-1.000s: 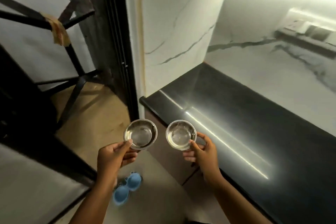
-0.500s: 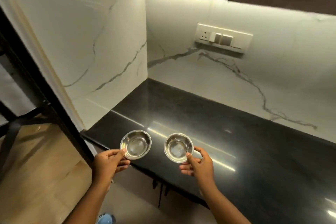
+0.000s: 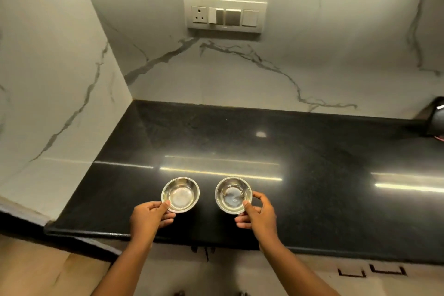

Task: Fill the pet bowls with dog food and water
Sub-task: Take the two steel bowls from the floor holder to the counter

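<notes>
Gripping steel bowls' near rims: left hand (image 3: pixel 149 218), right hand (image 3: pixel 260 216).

Two bowls stand side by side near the front edge of the table (image 3: pixel 312 151), apart from each other. The left bowl (image 3: pixel 180 194) is held at its near rim by the left hand (image 3: pixel 149 220); the right bowl (image 3: pixel 233 195) likewise by the right hand (image 3: pixel 260 217). A switch panel (image 3: pixel 225 15) sits on the wall behind. A side wall (image 3: pixel 52 79) bounds the table's left end.
</notes>
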Tool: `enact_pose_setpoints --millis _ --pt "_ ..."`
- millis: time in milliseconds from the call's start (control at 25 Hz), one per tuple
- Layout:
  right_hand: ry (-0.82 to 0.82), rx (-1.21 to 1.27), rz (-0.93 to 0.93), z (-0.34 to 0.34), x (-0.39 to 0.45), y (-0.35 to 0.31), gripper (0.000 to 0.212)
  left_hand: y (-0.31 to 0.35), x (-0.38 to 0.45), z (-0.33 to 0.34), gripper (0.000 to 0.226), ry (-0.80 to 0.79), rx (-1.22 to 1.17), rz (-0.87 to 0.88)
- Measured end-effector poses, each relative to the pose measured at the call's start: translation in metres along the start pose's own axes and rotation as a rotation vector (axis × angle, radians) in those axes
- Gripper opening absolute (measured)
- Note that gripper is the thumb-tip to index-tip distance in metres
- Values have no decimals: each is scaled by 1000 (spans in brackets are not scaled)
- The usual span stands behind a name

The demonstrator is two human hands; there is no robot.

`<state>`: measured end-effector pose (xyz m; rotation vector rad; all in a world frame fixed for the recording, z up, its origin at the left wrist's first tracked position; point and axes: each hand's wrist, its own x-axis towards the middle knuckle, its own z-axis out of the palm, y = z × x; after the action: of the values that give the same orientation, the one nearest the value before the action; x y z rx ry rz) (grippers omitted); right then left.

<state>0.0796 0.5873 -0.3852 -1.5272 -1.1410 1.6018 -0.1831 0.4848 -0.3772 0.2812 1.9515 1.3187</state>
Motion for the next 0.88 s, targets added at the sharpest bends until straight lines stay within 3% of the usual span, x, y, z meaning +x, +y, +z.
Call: enact_pose_setpoints --millis 480,880 --pt "267 127 57 37 -1 21 27 2 42 2 13 -213 34 8" --pt "262 113 63 27 6 15 24 1 43 14 15 -225 24 -22"
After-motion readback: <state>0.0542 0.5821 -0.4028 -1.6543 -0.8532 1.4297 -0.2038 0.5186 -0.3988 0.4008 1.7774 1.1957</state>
